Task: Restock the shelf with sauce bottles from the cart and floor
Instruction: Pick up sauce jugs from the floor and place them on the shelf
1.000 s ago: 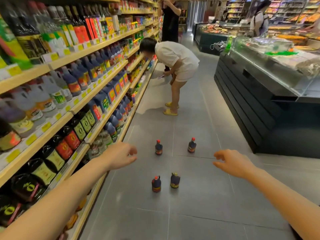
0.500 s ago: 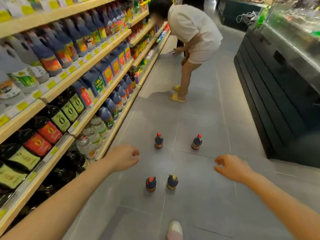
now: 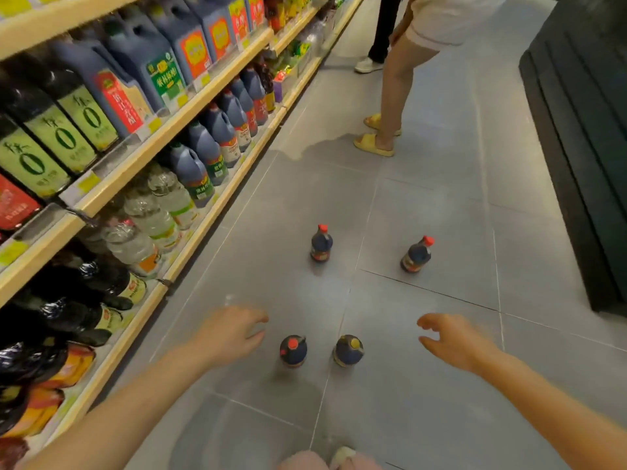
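With both hands empty and spread, left and right flanking the two near bottles upright on the floor, we should drop squarely and grip each below its cap.

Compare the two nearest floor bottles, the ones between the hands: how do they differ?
Cap: the left near bottle has a red cap; the right near bottle has a yellowish one. Position: the left near bottle stands closest to the left hand; the right near bottle sits well apart from the right hand. Shared: both are dark, upright on the grey floor, side by side and untouched.
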Motion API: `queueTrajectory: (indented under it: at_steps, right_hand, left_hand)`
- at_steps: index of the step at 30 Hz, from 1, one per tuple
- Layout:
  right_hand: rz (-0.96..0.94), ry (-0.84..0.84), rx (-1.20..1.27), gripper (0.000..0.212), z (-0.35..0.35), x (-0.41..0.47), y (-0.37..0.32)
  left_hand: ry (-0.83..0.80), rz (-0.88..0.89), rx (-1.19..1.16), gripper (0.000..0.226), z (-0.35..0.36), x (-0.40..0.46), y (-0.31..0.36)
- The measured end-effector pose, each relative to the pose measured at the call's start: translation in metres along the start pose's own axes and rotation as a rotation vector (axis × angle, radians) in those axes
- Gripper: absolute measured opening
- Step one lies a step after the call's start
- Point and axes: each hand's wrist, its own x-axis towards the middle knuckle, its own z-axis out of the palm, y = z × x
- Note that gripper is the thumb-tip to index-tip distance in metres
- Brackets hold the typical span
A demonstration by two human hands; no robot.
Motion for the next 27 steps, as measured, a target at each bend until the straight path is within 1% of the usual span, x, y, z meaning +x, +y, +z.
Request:
queueTrajectory:
  at_steps: [5,8,11,14,16,19,21,22,24,25,27]
  right_hand:
    - [-0.007,0.014,0.017,0.045,0.111,0.101,0.023]
    - [0.03,-0.007,0.023,0.05,0.177,0.157,0.038]
    - [0.064,-0.033,0.025,0.059,0.236,0.203,0.053]
    - [0.068,-0.052,0.01,0.071,0.284,0.239,0.063]
    - [0.05,-0.064,0.012,0.083,0.309,0.261,0.067]
    - [-0.005,-0.081,0.056,0.103,0.337,0.281,0.067]
    - [-0.033,-0.089,0.166,0.112,0.357,0.291,0.068]
    - [-0.061,-0.1,0.248,0.116,0.367,0.294,0.069]
    - [-0.132,-0.092,0.484,0.127,0.385,0.296,0.067]
    - [-0.155,-0.064,0.606,0.135,0.395,0.298,0.068]
    - [-0.195,-0.002,0.796,0.141,0.409,0.3,0.066]
  left_hand:
    - [-0.087,-0.07,0.017,0.05,0.136,0.073,-0.049]
    - [-0.116,-0.133,-0.005,0.064,0.212,0.11,-0.072]
    - [-0.118,-0.168,-0.011,0.079,0.273,0.143,-0.091]
    - [-0.11,-0.178,-0.076,0.095,0.322,0.171,-0.105]
    - [-0.119,-0.173,-0.114,0.107,0.348,0.189,-0.113]
    - [-0.141,-0.173,-0.229,0.131,0.377,0.206,-0.116]
    - [-0.131,-0.161,-0.338,0.151,0.394,0.215,-0.115]
    - [-0.119,-0.156,-0.405,0.155,0.403,0.218,-0.114]
    - [-0.086,-0.141,-0.561,0.146,0.42,0.223,-0.112]
    - [-0.073,-0.12,-0.633,0.139,0.426,0.225,-0.11]
    - [-0.036,-0.08,-0.761,0.127,0.439,0.229,-0.106]
